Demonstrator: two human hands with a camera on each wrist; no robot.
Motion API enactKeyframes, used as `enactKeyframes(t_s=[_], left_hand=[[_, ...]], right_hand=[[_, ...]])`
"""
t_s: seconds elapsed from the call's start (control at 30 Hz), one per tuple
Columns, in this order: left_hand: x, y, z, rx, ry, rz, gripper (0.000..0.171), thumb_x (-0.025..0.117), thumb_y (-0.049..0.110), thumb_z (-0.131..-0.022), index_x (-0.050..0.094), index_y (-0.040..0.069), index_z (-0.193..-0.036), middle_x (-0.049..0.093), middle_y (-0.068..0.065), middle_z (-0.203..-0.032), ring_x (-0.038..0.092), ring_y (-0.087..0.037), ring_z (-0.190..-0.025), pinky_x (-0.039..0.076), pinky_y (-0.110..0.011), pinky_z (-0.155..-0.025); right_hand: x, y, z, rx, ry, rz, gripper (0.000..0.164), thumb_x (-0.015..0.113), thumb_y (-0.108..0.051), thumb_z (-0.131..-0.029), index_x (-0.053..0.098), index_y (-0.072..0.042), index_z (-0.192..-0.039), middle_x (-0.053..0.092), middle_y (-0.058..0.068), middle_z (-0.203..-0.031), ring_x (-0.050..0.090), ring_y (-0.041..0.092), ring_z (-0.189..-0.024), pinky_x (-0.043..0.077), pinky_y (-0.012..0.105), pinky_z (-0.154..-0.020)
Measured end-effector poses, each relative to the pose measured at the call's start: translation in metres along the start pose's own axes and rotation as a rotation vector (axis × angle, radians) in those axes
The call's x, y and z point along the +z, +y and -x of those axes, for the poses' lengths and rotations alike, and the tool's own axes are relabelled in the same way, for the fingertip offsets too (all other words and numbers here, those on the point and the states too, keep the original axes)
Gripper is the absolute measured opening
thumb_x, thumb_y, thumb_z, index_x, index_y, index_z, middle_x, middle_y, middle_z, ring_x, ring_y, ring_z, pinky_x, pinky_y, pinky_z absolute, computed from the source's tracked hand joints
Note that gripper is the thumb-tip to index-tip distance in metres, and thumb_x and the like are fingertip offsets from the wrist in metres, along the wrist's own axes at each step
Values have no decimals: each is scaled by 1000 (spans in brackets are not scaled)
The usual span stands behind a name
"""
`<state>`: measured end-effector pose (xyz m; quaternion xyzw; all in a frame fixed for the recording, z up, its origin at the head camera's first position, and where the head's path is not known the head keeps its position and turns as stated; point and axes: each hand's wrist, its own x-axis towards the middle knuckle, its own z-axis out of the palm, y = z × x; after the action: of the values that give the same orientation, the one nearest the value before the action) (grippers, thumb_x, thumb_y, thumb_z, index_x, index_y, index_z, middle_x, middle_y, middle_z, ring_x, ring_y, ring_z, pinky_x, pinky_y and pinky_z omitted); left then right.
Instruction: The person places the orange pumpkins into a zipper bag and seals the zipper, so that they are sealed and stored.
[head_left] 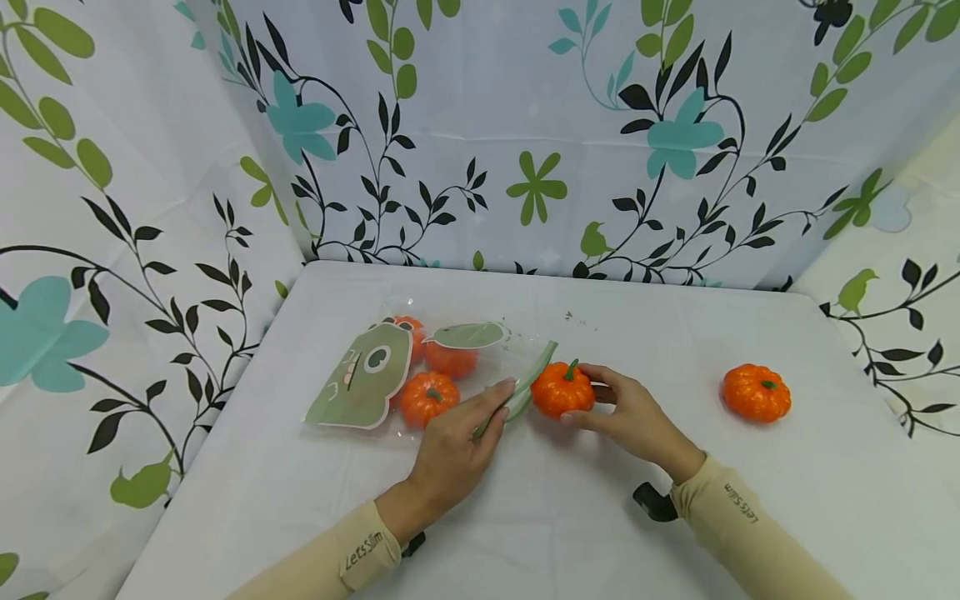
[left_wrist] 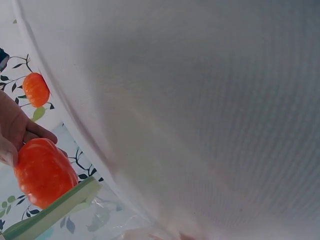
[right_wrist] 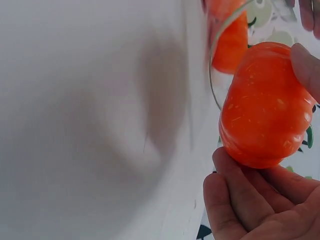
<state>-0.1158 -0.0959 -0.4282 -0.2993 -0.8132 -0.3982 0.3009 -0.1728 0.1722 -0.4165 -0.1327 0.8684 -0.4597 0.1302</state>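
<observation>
Pumpkin [head_left: 558, 394] beside the bag [head_left: 356, 387]
My right fingers [right_wrist: 242, 192] cup the pumpkin; my left fingers [head_left: 489, 397] pinch the green rim [head_left: 542, 363], best spread wide.

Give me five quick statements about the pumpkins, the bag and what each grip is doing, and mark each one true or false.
1. The right grip holds an orange pumpkin. True.
2. The left grip holds nothing. False: the left grip holds the green edge of the clear bag.
3. At least three bagged pumpkins show in the head view. True.
4. In the head view, the lone pumpkin lies left of the bag. False: the lone pumpkin lies to the right of both grips.
5. The pumpkin in the right grip has a green stem. True.
</observation>
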Motion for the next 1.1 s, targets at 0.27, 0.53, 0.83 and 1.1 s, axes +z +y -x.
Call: enactKeyframes(t_s=[0.27, 0.53, 0.83, 1.1], left_hand=[[-1, 1, -1, -28, -29, 7, 41, 71, 4, -94, 64, 0, -134, 67, -8, -130, 65, -19, -117, 53, -30, -94], [-3, 2, -3, -58, -43, 5, 45, 74, -2, -89, 64, -2, -133, 67, -11, -131, 64, -21, -119, 52, -31, -96], [-3, 2, -3, -74, -25, -8, 43, 74, -1, -89, 65, -2, -132, 67, -10, -130, 64, -21, -120, 51, -31, -98], [-2, 0, -3, -40, -5, -17, 48, 77, -3, -86, 65, -2, -132, 67, -10, -129, 65, -22, -117, 53, -32, -95]], right_hand=[[23, -8, -4, -40, -16, -27, 86, 85, -41, -81, 48, -6, -149, 52, 11, -148, 61, 34, -123, 48, 57, -102], [39, -15, -15, -57, 0, -32, 88, 86, -42, -80, 46, -8, -151, 51, 9, -149, 61, 33, -122, 48, 56, -103], [51, -15, -25, -70, 39, -53, 89, 87, -41, -80, 45, -8, -151, 55, 9, -145, 61, 31, -121, 46, 55, -105], [59, -15, -31, -134, 75, 19, 86, 87, -36, -81, 47, -2, -150, 61, 7, -136, 55, 24, -122, 49, 47, -100]])
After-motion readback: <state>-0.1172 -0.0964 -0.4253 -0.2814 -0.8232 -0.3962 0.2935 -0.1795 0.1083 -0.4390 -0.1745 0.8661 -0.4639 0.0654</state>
